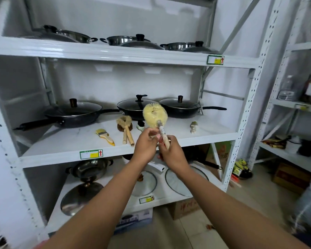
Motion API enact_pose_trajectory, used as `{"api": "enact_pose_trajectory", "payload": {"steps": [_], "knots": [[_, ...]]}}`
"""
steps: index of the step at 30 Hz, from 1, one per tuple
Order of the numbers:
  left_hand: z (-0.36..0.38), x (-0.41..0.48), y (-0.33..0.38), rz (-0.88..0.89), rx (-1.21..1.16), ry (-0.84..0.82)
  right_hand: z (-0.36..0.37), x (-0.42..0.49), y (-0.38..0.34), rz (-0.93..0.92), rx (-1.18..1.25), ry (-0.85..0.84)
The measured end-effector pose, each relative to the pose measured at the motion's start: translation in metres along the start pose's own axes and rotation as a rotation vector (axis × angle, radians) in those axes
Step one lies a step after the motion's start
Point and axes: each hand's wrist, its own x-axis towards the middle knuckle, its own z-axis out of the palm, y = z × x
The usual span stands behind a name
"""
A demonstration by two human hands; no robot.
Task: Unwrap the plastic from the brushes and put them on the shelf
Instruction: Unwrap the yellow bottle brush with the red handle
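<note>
- Your forearms fill the bottom of the view, reaching up to meet in front of the middle shelf (169, 139), a white painted metal board with a glossy top and a yellow-and-green label on its front lip.
- Behind the brushes, three dark frying pans (75, 114) with glass lids and long black handles line the back of that shelf; keep the brush head clear of them when you set it down.
- The round brush (155, 115) you hold stands nearly upright just in front of the shelf edge: a pale yellow, domed bristle head on a twisted wire neck and a light wooden handle, all under clear, shiny plastic film.
- Your right hand (172, 153) has its fingers curled closed around the lower handle; hold it firm there as the anchor and do not squeeze the bristles.
- Your left hand (145, 146) has its fingers pinched at the film near the neck; whether it has a loose edge yet, I cannot tell. I judge the best move is to find the seam at the handle end and draw the film off along the handle, not over the springy head.
- Already lying on the shelf: two wooden-handled brushes (126, 129) with tan fibre heads, side by side and touching.
- Left of them lies a flat yellow paintbrush (104, 136) with a grey metal band.
- A small pale brush (194, 127) sits well apart on the right; bare shelf between looks a fair spot.
</note>
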Motion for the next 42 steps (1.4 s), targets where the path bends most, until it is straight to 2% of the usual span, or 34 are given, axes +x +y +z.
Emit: {"api": "enact_pose_trajectory", "payload": {"steps": [6,15,21,24,28,30,34,38,42], "knots": [[-0.007,-0.071,-0.009,-0.076,-0.158,0.032,-0.006,-0.065,-0.008,0.025,0.053,-0.1],[-0.021,-0.125,-0.064,-0.079,0.013,0.243,0.031,-0.112,0.048,0.027,0.22,-0.247],[-0.029,-0.16,-0.115,-0.082,0.099,0.318,0.064,-0.14,0.086,0.172,0.376,-0.286],[-0.036,-0.179,-0.144,-0.151,0.039,0.367,0.082,-0.157,0.109,0.218,0.409,-0.301],[-0.043,-0.195,-0.18,-0.38,-0.163,0.405,0.1,-0.178,0.14,0.344,0.434,-0.316],[-0.049,-0.199,-0.2,-0.438,-0.268,0.41,0.105,-0.179,0.15,0.382,0.403,-0.322],[-0.06,-0.193,-0.212,-0.406,-0.269,0.362,0.11,-0.163,0.159,0.376,0.354,-0.378],[-0.076,-0.181,-0.214,-0.387,-0.357,0.401,0.138,-0.148,0.164,0.378,0.335,-0.436],[-0.081,-0.188,-0.217,-0.424,-0.262,0.395,0.173,-0.153,0.176,0.364,0.308,-0.439]]}}
